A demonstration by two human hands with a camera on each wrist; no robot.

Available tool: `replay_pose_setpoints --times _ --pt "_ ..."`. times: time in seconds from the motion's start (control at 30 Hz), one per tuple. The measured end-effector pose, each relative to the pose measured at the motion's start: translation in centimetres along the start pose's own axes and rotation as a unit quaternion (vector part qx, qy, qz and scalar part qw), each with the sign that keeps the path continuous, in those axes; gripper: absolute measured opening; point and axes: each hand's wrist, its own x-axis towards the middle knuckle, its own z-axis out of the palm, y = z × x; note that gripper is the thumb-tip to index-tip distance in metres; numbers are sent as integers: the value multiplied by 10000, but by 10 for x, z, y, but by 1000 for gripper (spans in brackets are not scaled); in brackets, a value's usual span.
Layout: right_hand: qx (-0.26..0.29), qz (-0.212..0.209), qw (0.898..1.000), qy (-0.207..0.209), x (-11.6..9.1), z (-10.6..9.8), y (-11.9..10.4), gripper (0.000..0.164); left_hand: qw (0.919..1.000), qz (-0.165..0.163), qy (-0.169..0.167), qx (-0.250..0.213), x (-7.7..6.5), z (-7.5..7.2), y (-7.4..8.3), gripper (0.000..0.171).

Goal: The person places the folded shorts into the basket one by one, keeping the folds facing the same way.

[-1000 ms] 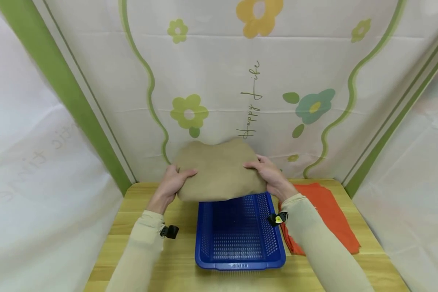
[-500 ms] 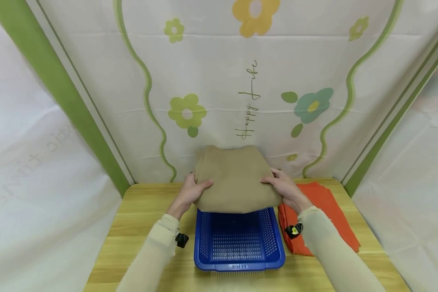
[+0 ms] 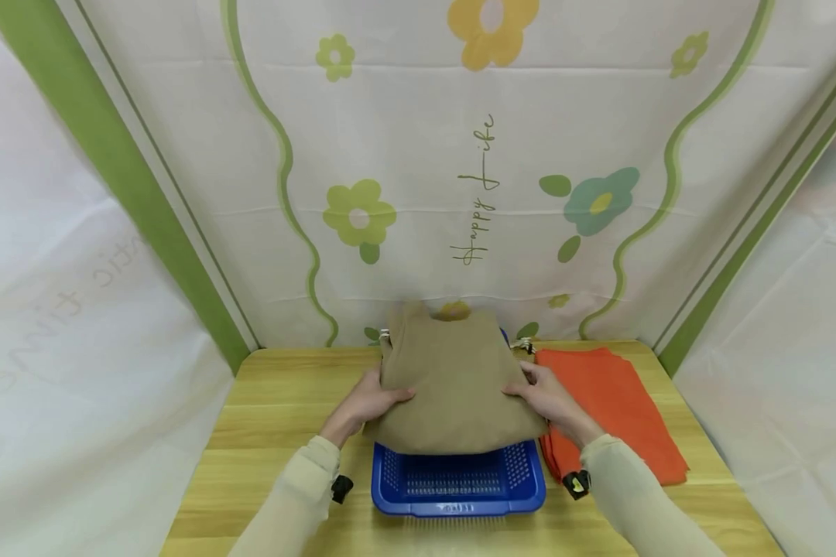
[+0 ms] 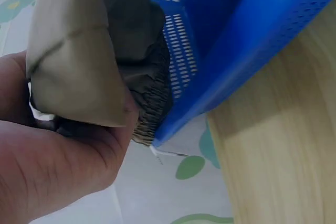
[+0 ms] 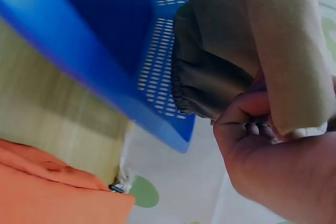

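Note:
A folded khaki garment (image 3: 453, 387) hangs over the back part of a blue perforated basket (image 3: 457, 509), hiding that end in the head view. My left hand (image 3: 371, 398) pinches its left side, thumb on top. On the opposite side, my right hand (image 3: 549, 396) grips it the same way. In the left wrist view, a gathered elastic edge (image 4: 149, 98) of the garment hangs beside the basket wall (image 4: 247, 51). Another gathered part of the garment (image 5: 202, 77) reaches into the basket area in the right wrist view, with the right fingers (image 5: 244, 111) curled under the fold.
Right of the basket lies a folded orange cloth (image 3: 613, 410) on the wooden table (image 3: 279, 410). White cord ends (image 3: 524, 344) show near the basket's back right corner. A flower-printed curtain (image 3: 418, 155) stands behind the table, with more curtain on both sides.
Both hands have brought the khaki garment right, then down and nearer over the basket. White cords now show at its far corners. The basket and orange cloth stay in place.

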Motion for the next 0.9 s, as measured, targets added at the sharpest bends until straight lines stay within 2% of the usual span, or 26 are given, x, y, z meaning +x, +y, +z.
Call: replay_pose_setpoints --times 0.17,0.37,0.47,0.6,0.67,0.73,0.83,0.9 --pt "-144 -9 9999 72 -5 5 13 55 9996 -73 -194 173 -5 5 -9 50" --pt "-457 16 9980 433 -8 11 24 51 9985 -192 -449 238 -8 7 -14 42" --pt "-861 -82 9943 620 -8 14 28 52 9983 -243 -374 376 -8 11 -17 35" --pt "-1475 -172 9853 850 -9 20 35 53 9957 -152 -140 898 -7 19 -22 27" --pt "-1811 -241 9788 924 -10 24 38 54 9889 -122 -18 1478 -7 22 -22 26" --pt "-2284 -339 9687 908 -12 28 40 56 9776 -125 87 2101 -7 26 -21 24" --pt "-3118 -523 9444 897 -14 34 42 58 9516 -118 125 3068 -8 33 -19 23" --pt "-3667 -624 9242 863 -16 38 42 59 9395 -110 101 3422 -8 38 -20 26"
